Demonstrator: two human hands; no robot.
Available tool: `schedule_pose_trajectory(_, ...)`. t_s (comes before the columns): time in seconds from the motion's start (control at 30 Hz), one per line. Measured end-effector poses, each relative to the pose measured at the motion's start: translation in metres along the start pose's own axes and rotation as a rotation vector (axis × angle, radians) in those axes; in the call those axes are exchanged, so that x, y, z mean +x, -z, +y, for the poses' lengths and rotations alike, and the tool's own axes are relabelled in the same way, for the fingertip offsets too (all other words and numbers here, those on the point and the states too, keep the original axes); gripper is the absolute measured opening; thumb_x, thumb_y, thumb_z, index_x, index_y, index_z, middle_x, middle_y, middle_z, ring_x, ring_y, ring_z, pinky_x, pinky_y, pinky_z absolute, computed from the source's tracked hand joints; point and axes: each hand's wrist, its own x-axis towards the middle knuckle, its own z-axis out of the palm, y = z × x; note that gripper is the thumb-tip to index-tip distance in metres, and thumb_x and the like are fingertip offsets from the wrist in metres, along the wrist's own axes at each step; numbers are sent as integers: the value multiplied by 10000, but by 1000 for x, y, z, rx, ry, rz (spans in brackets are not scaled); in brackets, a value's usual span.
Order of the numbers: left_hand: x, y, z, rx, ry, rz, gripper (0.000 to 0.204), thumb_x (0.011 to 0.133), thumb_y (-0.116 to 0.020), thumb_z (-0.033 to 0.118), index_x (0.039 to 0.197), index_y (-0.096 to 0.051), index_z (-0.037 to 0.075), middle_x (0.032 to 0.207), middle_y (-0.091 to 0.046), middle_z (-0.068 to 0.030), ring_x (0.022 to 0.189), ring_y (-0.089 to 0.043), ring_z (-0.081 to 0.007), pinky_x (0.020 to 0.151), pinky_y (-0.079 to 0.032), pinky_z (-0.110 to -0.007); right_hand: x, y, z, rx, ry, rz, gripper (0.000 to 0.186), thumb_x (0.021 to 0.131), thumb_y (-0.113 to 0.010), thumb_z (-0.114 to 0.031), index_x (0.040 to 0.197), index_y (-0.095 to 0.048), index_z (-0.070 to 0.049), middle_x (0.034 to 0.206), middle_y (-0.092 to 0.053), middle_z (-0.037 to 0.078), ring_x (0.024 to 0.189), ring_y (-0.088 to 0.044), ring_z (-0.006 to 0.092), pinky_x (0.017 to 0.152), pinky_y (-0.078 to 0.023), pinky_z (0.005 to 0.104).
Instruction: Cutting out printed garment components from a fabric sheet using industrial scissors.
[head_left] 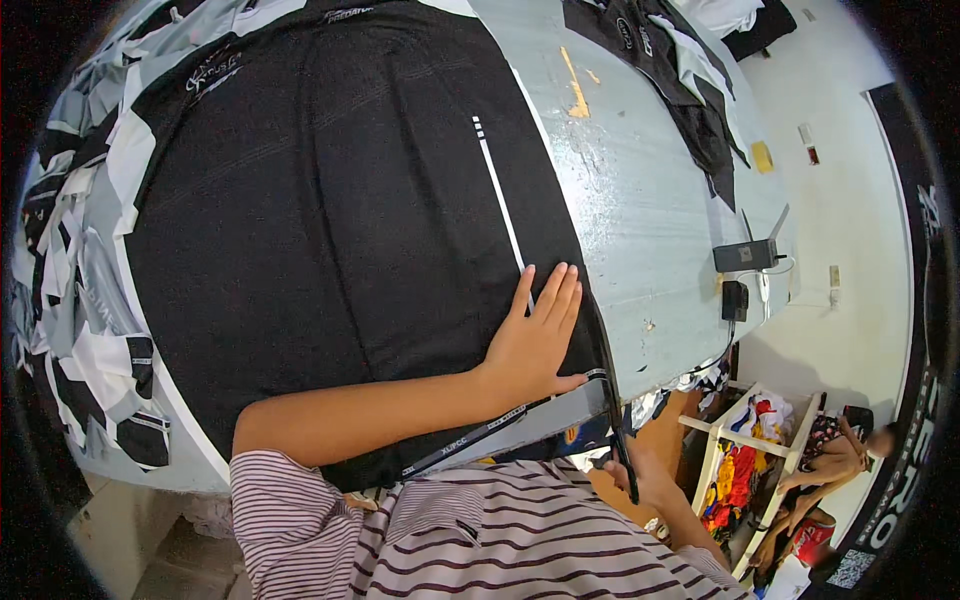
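Note:
A large piece of black printed fabric (240,260) with white edges and a white stripe lies spread over the grey table. My left hand (540,325) rests flat on it near its right edge, fingers stretched out and slightly spread. Just past the table's near edge, my right hand (648,478) is closed round the black handles of what look like scissors (617,440). Their dark blades reach up along the fabric's right edge, beside my left thumb; how far apart they are cannot be made out. A narrow printed band (470,438) runs along the fabric's near edge.
White, grey and black fabric scraps (90,300) heap along the left. More black cut fabric (690,110) lies at the far right of the grey table (640,220). A black box (745,256) and a cabled adapter (734,300) sit at its right edge. Beyond, a person (835,465) sits by a wooden rack (745,440) of colourful cloth.

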Motion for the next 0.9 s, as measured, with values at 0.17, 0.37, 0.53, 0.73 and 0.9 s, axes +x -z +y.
schedule_pose_trajectory(0.17,0,-2,0,-15,-5,8,978,797,-450,696,1363,-355,-96,1469,-274,-247,1408,-178,-340,1115,-96,-570,-2,0,5,38,-134,-52,423,876,-618,-339,1011,-517,49,759,-594,230,711,-599,364,633,-451,432)
schedule_pose_trajectory(0.37,-2,-2,-1,5,-5,26,985,795,-445,698,1361,-353,-103,1465,-281,-248,1404,-187,-341,1116,-95,-569,-2,8,-8,-108,-54,-68,460,882,-596,-380,1025,-520,50,808,-591,243,745,-597,371,653,-452,442)
schedule_pose_trajectory(0.53,-1,-1,0,5,-4,13,992,791,-449,699,1360,-349,-107,1463,-286,-245,1404,-184,-335,1118,-92,-565,6,6,-13,-111,81,42,305,893,-589,-292,892,-494,-1,594,-524,48,529,-551,145,498,-449,285)
schedule_pose_trajectory(0.73,-1,-1,1,-6,-2,6,992,786,-469,689,1364,-343,-107,1462,-288,-242,1406,-177,-332,1122,-84,-559,6,9,6,-168,-51,-25,338,910,-579,-320,898,-499,9,567,-520,59,517,-547,161,505,-453,299)
schedule_pose_trajectory(0.9,-2,1,-1,16,-5,-13,990,782,-478,687,1360,-349,-107,1461,-293,-237,1402,-186,-333,1121,-91,-561,7,17,-33,-109,30,-43,401,903,-576,-364,983,-501,22,642,-563,86,566,-568,185,539,-460,317)
